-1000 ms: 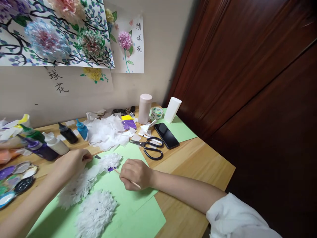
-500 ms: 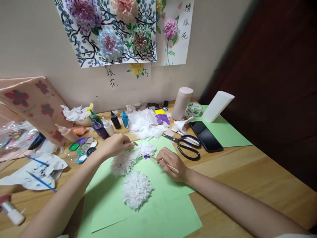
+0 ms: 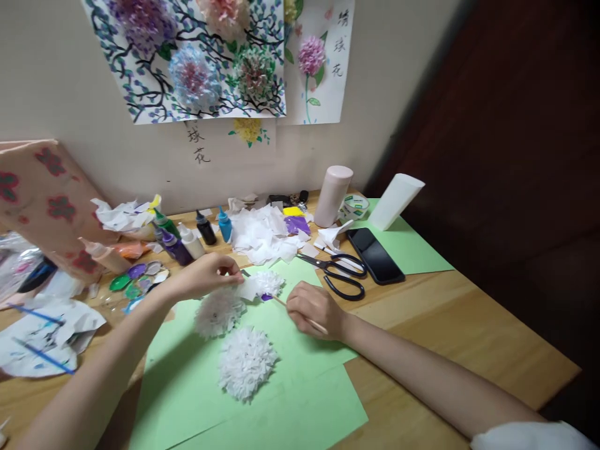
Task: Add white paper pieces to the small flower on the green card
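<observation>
My left hand (image 3: 220, 275) pinches a small piece of white tissue paper (image 3: 246, 289) between thumb and fingertips. In my right hand (image 3: 315, 309), the fingers are closed round a thin wooden stick (image 3: 319, 326). Its tip points left toward a small purple scrap (image 3: 267, 297) beside a small white ruffled paper flower (image 3: 270, 283). Below my left hand is a larger ruffled paper flower (image 3: 220, 312), in shadow. Nearer to me, another round white paper flower (image 3: 248, 364) rests on the green paper (image 3: 300, 387).
Black-handled scissors (image 3: 344, 275) and a phone (image 3: 376, 256) lie to the right. Behind my hands are a heap of white tissue pieces (image 3: 262, 231), several paint bottles (image 3: 175, 248) and a pink cylinder (image 3: 333, 195). Two blue brushes (image 3: 44, 356) rest on stained paper at left.
The camera view has turned slightly right, so everything appears further left. The tissue piece at my left fingertips now shows more clearly. My right hand still holds the stick in much the same place.
</observation>
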A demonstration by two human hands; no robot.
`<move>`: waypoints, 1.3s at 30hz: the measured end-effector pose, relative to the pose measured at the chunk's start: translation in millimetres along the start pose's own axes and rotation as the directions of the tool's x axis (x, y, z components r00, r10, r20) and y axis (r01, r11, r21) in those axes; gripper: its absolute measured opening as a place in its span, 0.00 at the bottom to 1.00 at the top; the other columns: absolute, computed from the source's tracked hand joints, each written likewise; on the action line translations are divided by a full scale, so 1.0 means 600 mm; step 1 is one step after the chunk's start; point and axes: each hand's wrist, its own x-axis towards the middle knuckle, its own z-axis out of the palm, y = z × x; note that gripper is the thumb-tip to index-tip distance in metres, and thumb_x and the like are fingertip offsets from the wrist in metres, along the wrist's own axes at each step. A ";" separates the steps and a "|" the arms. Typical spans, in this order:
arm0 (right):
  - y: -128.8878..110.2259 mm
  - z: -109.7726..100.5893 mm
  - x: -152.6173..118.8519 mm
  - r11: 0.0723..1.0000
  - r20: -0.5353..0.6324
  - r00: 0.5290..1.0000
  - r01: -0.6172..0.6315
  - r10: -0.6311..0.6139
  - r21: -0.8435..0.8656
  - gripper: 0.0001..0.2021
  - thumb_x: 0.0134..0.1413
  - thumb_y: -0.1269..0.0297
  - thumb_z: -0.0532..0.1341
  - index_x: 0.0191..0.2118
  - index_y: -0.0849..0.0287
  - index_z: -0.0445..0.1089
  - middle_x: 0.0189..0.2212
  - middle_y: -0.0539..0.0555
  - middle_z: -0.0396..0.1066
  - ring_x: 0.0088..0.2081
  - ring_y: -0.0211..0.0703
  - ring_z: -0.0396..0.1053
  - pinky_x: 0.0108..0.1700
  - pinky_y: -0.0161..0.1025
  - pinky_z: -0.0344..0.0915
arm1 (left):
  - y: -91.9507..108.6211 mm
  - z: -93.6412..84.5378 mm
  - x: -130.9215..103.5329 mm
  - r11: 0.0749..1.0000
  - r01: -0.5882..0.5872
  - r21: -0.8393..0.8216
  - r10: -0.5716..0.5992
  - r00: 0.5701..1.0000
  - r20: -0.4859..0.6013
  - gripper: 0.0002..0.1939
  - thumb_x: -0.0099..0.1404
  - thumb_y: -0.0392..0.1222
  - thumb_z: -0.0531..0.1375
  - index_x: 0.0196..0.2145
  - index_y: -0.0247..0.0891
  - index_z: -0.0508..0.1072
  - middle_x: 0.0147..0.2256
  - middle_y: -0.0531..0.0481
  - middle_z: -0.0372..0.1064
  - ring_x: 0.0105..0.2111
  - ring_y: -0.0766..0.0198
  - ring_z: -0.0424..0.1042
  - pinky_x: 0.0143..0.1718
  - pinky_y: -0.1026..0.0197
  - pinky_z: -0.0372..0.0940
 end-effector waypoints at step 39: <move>0.166 -0.173 -0.130 0.142 -0.469 0.247 -0.958 0.848 -0.248 0.30 0.32 0.54 0.64 0.43 0.58 0.53 0.40 0.59 0.63 0.45 0.56 0.62 0.45 0.45 0.59 | 0.088 0.045 -0.016 0.955 -0.231 -0.188 0.244 0.969 0.050 0.17 0.61 0.56 0.51 0.30 0.42 0.71 0.31 0.54 0.70 0.31 0.66 0.63 0.33 0.63 0.57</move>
